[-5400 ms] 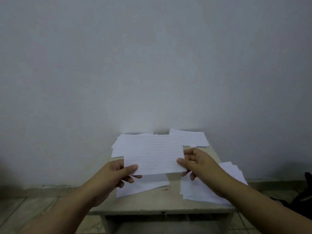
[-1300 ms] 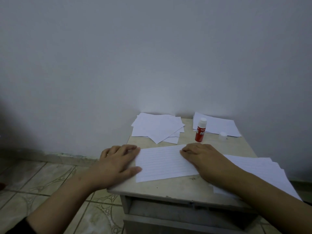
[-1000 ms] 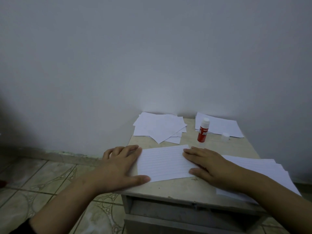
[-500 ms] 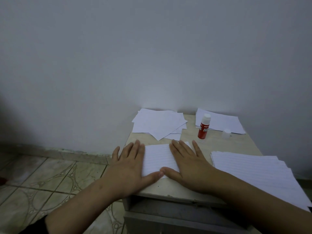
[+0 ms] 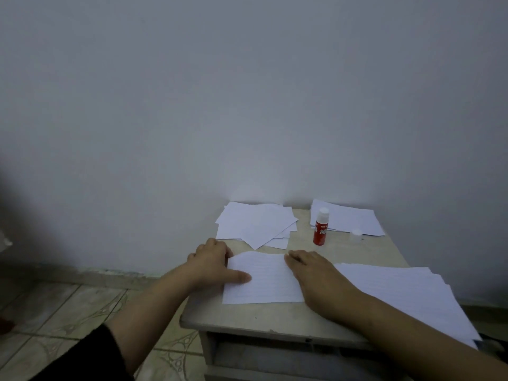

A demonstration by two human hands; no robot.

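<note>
A lined sheet (image 5: pixel 264 279) of thin white paper, roughly rectangular with a slightly uneven far edge, is laid flat near the front middle of a small table (image 5: pixel 247 317). Its 9 o'clock edge is met by the left hand (image 5: pixel 211 264): the thumb is stretched straight across the paper, the fingers are bent down at the far corner, and whether the edge is pinched cannot be told. Its 3 o'clock edge is pressed by the right hand (image 5: pixel 316 276), held flat with the fingers together.

The tabletop is pale, smooth and worn, with rounded corners. At 3 o'clock from the sheet a thick stack of lined paper (image 5: pixel 406 292) is fanned out past the table's edge. At 12 o'clock a loose pile of white sheets (image 5: pixel 255 221) is scattered at angles. At 1 o'clock a red glue stick (image 5: pixel 321 226) with a white top is stood upright, with a small clear cap (image 5: pixel 356 233) beside it and more sheets (image 5: pixel 349 218) behind. Patterned floor tiles (image 5: pixel 68 306) are seen at 8 o'clock.
</note>
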